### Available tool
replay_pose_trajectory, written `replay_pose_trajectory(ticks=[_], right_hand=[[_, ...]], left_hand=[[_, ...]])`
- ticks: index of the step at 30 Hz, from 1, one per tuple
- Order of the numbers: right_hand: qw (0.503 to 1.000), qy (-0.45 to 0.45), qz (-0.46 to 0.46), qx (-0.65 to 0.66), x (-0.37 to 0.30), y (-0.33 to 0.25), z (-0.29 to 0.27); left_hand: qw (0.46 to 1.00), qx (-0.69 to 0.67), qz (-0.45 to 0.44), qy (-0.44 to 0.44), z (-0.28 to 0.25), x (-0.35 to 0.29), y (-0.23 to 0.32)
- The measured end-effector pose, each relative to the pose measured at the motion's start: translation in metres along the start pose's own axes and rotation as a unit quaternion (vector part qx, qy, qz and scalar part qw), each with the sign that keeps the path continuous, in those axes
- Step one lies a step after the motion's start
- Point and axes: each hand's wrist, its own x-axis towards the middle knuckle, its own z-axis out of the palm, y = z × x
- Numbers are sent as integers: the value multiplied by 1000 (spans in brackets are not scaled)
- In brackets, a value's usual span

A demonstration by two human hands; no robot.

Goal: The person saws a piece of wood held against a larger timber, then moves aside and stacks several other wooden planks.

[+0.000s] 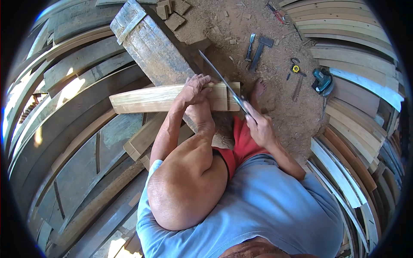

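A pale wooden plank (146, 98) lies crosswise over a worn wooden bench (157, 53). My left hand (194, 89) bears down on the plank, its fingers bent over the far side. Just below that hand, my bare left foot (199, 112) also presses on the wood. In my right hand (260, 128) is the handle of a handsaw, closed in my fingers. The thin saw blade (219, 76) slants up and left across the plank near its right end. A line crosses the plank just left of the blade. Whether the teeth touch the wood, I cannot tell.
On the dusty ground ahead lie a chisel (250, 47), a hammer (261, 52), a yellow tape measure (295, 69) and a teal power tool (322, 81). Offcuts (174, 20) lie beyond the bench. Stacked boards line the left (69, 103) and right (344, 26) sides.
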Motion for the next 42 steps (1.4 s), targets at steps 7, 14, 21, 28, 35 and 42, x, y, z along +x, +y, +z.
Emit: replay_pose_trajectory(ticks=[7,14,21,28,35,42], right_hand=[[999,-14,25,-20,-44,11,-7],[995,38,-17,86,19,-4,10],[991,126,27,32,8,-18,-45],[985,166,33,45,7,14,-14],[979,176,13,103,-16,-6,-10],[970,217,-66,86,-46,-1,-34]], left_hand=[[999,8,-24,-20,2,5,3],[998,19,-28,45,-2,-6,-4],[946,146,-64,282,-21,-99,-55],[911,374,-59,163,-35,-152,-74],[929,347,-122,51,-55,-122,-30],[911,362,-148,131,-38,-75,-13]])
